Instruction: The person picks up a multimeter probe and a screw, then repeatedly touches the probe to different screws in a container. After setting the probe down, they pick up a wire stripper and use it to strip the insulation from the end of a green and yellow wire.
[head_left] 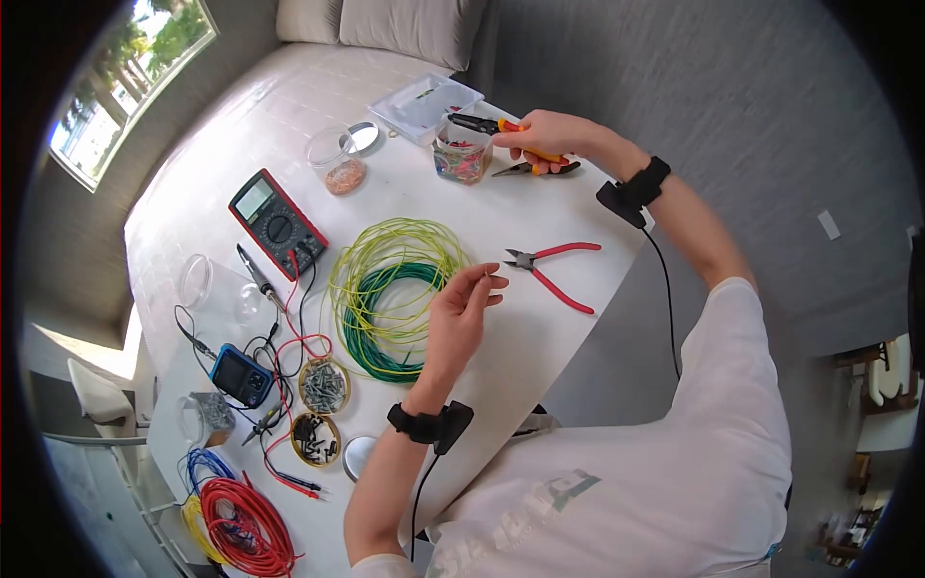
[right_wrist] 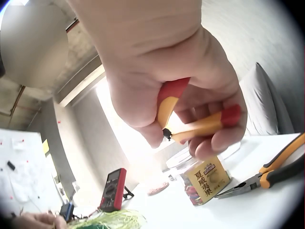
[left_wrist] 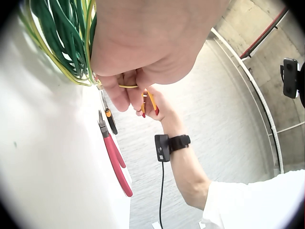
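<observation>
My left hand (head_left: 458, 318) pinches a short end of yellow wire (left_wrist: 127, 86) between thumb and fingers, beside the coil of yellow-green wire (head_left: 409, 231) and green wire (head_left: 361, 337). My right hand (head_left: 559, 135) grips wire strippers (head_left: 474, 123) with a black head and yellow-and-red handles, over a plastic jar (head_left: 461, 166) of small coloured pieces. Needle-nose pliers (right_wrist: 267, 176) with orange-and-black handles lie beside this jar, below the right hand. Diagonal cutters (head_left: 568, 248) with red handles lie spread on the table, just right of the left fingertips.
A red multimeter (head_left: 279, 226), a small blue-framed meter (head_left: 241, 376) and leads spread over the table's left. Round dishes hold screws (head_left: 325, 385) and black parts (head_left: 315, 440). Red wire (head_left: 246, 525) is coiled at the near left. A clear box (head_left: 424, 104) stands at the back.
</observation>
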The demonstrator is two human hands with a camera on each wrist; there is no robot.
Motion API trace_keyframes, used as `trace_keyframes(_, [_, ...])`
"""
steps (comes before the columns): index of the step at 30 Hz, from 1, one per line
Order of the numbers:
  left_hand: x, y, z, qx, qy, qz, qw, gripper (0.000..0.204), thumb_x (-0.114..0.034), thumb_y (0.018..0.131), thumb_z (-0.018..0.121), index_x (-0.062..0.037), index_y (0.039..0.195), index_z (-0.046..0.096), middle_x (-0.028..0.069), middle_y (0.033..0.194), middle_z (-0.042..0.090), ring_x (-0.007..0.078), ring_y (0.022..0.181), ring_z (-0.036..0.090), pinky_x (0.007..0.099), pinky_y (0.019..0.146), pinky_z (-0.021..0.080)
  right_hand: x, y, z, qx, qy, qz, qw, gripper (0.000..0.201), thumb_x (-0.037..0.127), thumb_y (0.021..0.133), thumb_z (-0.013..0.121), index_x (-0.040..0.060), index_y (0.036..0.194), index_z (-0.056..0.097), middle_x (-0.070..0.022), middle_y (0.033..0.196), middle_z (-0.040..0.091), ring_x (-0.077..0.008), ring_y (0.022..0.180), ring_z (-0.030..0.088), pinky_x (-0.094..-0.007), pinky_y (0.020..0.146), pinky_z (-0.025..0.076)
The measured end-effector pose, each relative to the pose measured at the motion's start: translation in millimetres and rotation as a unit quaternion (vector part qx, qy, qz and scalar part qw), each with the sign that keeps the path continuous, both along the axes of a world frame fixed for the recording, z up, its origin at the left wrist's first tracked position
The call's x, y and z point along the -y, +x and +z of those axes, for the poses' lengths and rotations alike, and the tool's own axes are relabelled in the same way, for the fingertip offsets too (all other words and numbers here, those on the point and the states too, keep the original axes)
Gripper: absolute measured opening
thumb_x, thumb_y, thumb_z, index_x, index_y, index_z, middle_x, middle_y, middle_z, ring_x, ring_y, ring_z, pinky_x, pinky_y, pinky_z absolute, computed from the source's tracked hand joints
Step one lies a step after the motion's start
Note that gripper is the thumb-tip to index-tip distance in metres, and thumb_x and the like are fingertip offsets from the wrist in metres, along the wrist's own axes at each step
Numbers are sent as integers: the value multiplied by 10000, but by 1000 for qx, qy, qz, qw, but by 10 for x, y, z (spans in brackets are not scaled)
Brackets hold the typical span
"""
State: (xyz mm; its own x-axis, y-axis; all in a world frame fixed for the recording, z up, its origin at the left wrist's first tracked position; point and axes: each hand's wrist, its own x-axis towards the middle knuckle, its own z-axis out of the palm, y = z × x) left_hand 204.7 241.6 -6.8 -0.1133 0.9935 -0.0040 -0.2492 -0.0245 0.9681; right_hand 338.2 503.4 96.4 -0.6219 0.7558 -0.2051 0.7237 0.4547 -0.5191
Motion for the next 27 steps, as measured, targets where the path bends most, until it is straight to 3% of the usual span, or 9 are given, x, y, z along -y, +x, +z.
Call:
trace_keyframes(1, [4, 8, -5, -11, -2, 3, 1000, 251, -101, 989, 486, 28, 1180, 585, 89, 1017, 666, 150, 996, 637, 288, 849, 539, -31, -10, 14, -48, -215, -38, 975, 491, 523, 910, 556, 50, 800, 626, -58, 571, 569, -175, 494, 613, -264, 453, 495])
trace_keyframes(2, [4, 14, -5, -22, -4, 7, 1000, 247, -88, 988, 481, 36, 1171, 591, 95, 1011, 673, 146, 993, 645, 278, 837, 542, -35, -19, 0, -75, -238, -56, 967, 492, 507, 937, 521, 43, 808, 621, -37, 581, 568, -139, 417, 569, -230, 376, 468])
trace_keyframes(5, [15, 25, 2, -30, -13, 12, 999, 241, -69, 983, 481, 43, 1162, 597, 112, 1031, 677, 157, 1004, 649, 281, 835, 548, -86, 36, 18, -136, -372, -25, 918, 466, 480, 947, 518, 45, 804, 604, -36, 607, 565, -146, 468, 589, -242, 423, 495])
trace_keyframes(9, [3, 25, -69, -29, -4, 17, 999, 246, -53, 980, 477, 45, 1172, 596, 120, 1043, 678, 166, 1018, 648, 285, 837, 550, -51, 75, -45, -169, -410, -4, 896, 453, 463, 961, 504, 35, 855, 605, -34, 612, 567, -136, 467, 586, -242, 433, 507])
trace_keyframes(15, [90, 10, 35, -88, -9, 73, 993, 350, -63, 947, 541, -9, 1293, 530, 119, 1203, 615, 177, 1100, 602, 280, 816, 554, 395, 26, -17, -111, -260, 28, 959, 438, 448, 952, 530, 22, 880, 604, -29, 624, 579, -118, 533, 605, -253, 449, 480])
trace_keyframes(17, [132, -42, 20, -259, 49, 138, 955, 439, -70, 907, 604, -45, 1333, 501, 99, 1241, 581, 151, 1084, 591, 251, 742, 555, 711, -17, 30, -43, 88, 113, 989, 408, 438, 917, 589, 30, 900, 604, -63, 665, 587, -166, 637, 619, -303, 558, 481])
trace_keyframes(19, [205, -52, 260, -269, 47, 161, 949, 467, -65, 893, 621, -54, 1342, 492, 90, 1232, 575, 140, 1062, 589, 241, 712, 546, 1038, -42, 80, -37, 102, 78, 991, 348, 367, 848, 685, 37, 919, 601, -99, 735, 597, -238, 718, 617, -340, 644, 476])
trace_keyframes(21, [260, -77, 411, -279, 45, 185, 941, 496, -60, 880, 638, -63, 1351, 482, 82, 1222, 569, 129, 1040, 588, 230, 683, 536, 1180, -39, 18, -125, 296, 160, 933, 323, 288, 786, 744, 34, 928, 604, -112, 788, 609, -274, 712, 608, -340, 630, 484])
trace_keyframes(27, [388, -116, 632, -62, -26, 112, 991, 419, -160, 908, 653, -18, 1275, 510, 79, 1102, 610, 116, 924, 616, 202, 590, 479, 1487, -145, 89, -127, 378, 206, 894, 373, 210, 651, 809, 43, 911, 600, -89, 811, 584, -253, 738, 617, -349, 635, 506])
